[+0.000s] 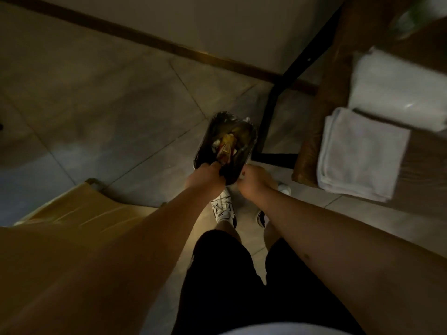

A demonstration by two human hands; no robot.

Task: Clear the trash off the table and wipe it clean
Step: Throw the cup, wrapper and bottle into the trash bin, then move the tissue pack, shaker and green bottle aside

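Observation:
A small trash bin (pixel 242 131) lined with a black bag stands on the tiled floor below me, with yellow and white wrappers (pixel 226 146) inside. My left hand (pixel 205 176) grips the bag's near rim on the left side. On the right side of that rim, my right hand (pixel 254 182) pinches the bag. The wooden table (pixel 321 122) fills the right of the view, and a folded white cloth (pixel 360 155) lies at its near corner.
A white roll or box (pixel 399 88) sits on the table behind the cloth. The table's black metal leg (pixel 271 110) stands just right of the bin. A yellowish wooden chair seat (pixel 79 209) is at lower left. My feet (pixel 223 210) are right behind the bin.

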